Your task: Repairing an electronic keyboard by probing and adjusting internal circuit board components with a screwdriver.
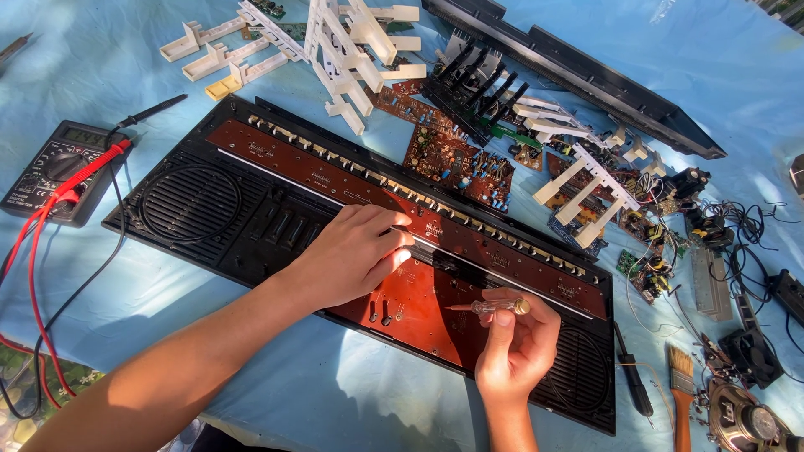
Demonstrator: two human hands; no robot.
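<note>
While pressed flat on the brown circuit board (402, 301) inside the black keyboard case (193, 209), left hand (347, 255), fingers spread over the long contact strip (502, 259). Right hand (515, 343), grip pinched round a small clear-handled screwdriver (490, 307), tip hovering just above the board. Likely risks: tip slipping and scratching copper traces; palm pressure flexing the board; loose parts nearby on the blue tabletop (335, 393) getting nudged.
</note>
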